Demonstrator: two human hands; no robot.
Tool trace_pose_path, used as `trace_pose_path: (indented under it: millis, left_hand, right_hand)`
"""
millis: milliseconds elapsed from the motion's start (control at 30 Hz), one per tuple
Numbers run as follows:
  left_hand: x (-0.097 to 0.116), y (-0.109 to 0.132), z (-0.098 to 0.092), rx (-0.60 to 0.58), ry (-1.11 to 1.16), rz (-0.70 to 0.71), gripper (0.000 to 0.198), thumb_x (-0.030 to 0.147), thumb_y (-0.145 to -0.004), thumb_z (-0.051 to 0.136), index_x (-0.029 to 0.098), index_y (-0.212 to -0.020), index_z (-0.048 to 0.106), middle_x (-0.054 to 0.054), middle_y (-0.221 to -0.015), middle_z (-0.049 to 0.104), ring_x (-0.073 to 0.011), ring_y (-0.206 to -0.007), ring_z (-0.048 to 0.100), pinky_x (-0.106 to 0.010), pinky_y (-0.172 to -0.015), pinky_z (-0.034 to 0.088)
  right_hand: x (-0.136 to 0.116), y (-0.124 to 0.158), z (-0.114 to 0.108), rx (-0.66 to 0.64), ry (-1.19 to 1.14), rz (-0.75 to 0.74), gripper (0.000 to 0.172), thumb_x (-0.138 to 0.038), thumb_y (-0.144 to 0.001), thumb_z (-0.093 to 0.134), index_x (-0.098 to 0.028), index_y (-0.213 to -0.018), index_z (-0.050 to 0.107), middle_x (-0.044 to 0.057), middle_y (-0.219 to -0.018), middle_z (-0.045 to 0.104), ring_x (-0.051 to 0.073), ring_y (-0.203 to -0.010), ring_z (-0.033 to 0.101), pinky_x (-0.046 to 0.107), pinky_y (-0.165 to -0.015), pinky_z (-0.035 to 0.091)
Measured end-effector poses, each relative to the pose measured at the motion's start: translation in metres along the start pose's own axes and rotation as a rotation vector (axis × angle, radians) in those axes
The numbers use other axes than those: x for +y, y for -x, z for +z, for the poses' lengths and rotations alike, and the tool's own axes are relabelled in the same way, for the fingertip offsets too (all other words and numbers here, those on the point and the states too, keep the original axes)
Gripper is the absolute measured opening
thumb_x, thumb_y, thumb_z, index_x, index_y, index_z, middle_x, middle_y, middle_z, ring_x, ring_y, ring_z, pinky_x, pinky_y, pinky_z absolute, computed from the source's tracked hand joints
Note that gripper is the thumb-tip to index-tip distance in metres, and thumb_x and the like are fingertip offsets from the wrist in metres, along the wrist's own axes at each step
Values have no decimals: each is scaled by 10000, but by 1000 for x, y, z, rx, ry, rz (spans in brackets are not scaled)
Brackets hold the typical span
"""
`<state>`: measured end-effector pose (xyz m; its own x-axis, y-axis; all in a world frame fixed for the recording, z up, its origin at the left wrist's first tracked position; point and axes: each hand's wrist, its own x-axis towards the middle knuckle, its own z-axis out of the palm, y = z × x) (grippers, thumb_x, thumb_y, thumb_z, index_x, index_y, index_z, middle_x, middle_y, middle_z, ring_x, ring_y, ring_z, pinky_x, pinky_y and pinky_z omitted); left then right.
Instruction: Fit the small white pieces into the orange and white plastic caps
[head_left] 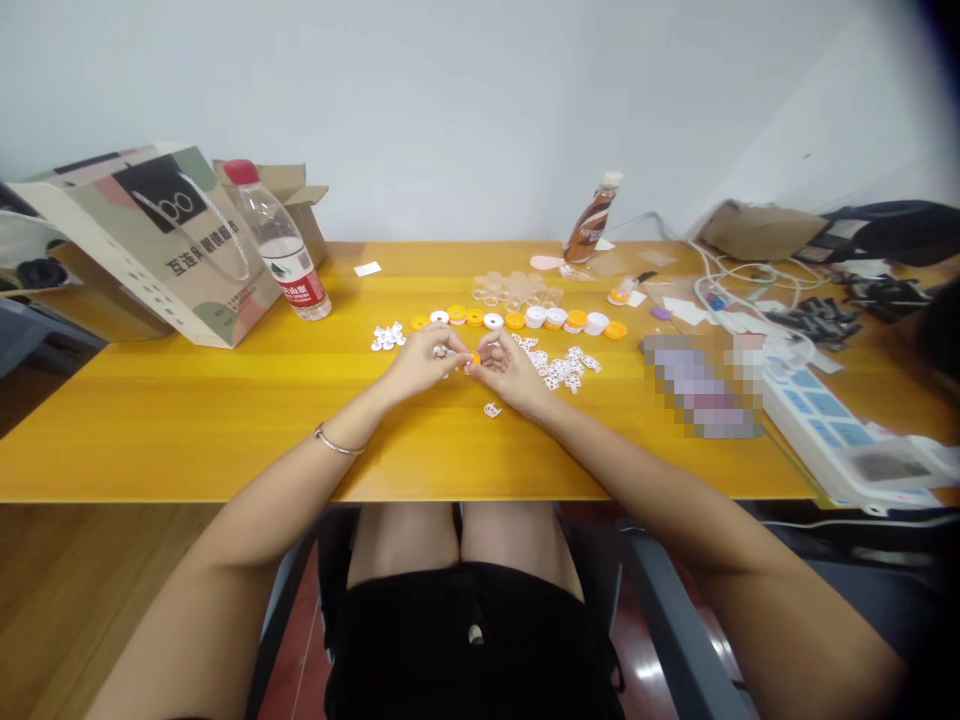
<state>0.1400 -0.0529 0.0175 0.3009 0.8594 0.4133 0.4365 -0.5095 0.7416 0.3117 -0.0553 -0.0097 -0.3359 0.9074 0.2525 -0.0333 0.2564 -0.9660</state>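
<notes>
Between my two hands, just above the yellow table (pixel 225 420), is a small round orange piece (pixel 471 362). My left hand (pixel 424 360) pinches it from the left, and my right hand (pixel 508 372) grips it from the other side. Fingers cover most of it. Behind the hands runs a row of orange and white round caps (pixel 535 317). White cut-out pieces (pixel 559 372) lie scattered right of my right hand. One crown-shaped white piece (pixel 492 410) lies nearer me. Small white parts (pixel 388 336) sit in a group left of my left hand.
Clear plastic rings (pixel 517 290) lie behind the row. A water bottle (pixel 289 255) and paper bag (pixel 172 250) stand at left; a brown drink bottle (pixel 592 222) is at the back. White cables, black parts (pixel 814 320) and a white case (pixel 832 425) occupy the right.
</notes>
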Motion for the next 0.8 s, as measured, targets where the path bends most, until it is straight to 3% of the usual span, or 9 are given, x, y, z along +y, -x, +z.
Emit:
trace_pose_path:
  millis: [233, 800]
  left_hand:
    - [-1, 2, 5, 6, 65, -169, 124, 262, -707, 657, 141, -693, 632, -45, -746, 691, -139, -688, 620, -265, -672, 475]
    - [-4, 4, 13, 76, 240, -171, 130, 211, -697, 659, 141, -667, 552, -30, -681, 672, -100, -580, 599, -214, -560, 461]
  right_hand:
    - [5, -1, 1, -6, -27, -1, 416, -356, -666, 734, -240, -865, 387, -73, -684, 536, 97, -640, 561, 252, -641, 434]
    - [8, -3, 1, 5, -48, -20, 387, -313, -682, 720, -241, -858, 383, -74, -713, 520, 86, -636, 563, 250, -631, 451]
